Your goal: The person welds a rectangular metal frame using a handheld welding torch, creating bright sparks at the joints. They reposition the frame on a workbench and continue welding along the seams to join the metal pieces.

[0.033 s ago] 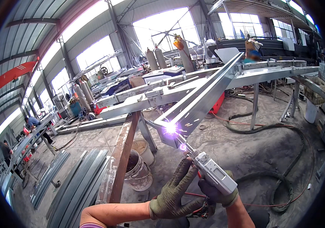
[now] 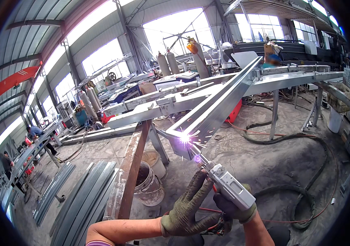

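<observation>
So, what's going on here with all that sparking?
Someone's gloved right hand is gripping a boxy silver torch. The gloved left hand is spread, its foremost fingertip up by the torch's front end. Just past the torch's tip, a bright, sparking glow burns at the near end of a long metal beam, which slants away from the person. A dirty bucket stands off to the left.
</observation>
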{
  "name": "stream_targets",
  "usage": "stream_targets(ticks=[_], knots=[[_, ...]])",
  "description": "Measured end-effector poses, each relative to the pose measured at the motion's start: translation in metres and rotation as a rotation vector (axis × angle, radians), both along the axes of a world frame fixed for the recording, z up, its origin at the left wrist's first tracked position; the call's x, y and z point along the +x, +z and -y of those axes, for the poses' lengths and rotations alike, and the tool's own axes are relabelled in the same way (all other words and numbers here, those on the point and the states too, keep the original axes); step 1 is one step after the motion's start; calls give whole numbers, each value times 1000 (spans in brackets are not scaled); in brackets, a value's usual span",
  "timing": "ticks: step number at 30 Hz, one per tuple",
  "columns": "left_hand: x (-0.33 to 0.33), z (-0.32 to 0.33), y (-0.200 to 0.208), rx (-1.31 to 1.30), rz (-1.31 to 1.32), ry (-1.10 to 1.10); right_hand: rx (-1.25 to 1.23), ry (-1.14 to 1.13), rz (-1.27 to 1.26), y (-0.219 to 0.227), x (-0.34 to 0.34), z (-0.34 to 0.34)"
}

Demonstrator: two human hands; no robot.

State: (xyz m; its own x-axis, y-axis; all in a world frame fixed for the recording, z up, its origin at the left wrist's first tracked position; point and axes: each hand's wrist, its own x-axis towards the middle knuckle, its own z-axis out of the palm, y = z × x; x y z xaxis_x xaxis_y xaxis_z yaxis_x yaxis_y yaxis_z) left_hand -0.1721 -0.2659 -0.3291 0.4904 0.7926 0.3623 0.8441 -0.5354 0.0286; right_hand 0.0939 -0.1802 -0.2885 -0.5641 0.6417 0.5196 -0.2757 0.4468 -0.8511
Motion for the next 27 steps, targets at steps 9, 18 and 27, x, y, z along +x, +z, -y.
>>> stream_targets(ticks=[9,18,27], knots=[[61,21,78,123,477,-104,247,-124,-26,7,-6,-2],[73,34,97,79,530,-89,391,-271,50,-26,-13,-11],[75,33,90,97,537,-54,301,-192,-31,-4,-8,-4]])
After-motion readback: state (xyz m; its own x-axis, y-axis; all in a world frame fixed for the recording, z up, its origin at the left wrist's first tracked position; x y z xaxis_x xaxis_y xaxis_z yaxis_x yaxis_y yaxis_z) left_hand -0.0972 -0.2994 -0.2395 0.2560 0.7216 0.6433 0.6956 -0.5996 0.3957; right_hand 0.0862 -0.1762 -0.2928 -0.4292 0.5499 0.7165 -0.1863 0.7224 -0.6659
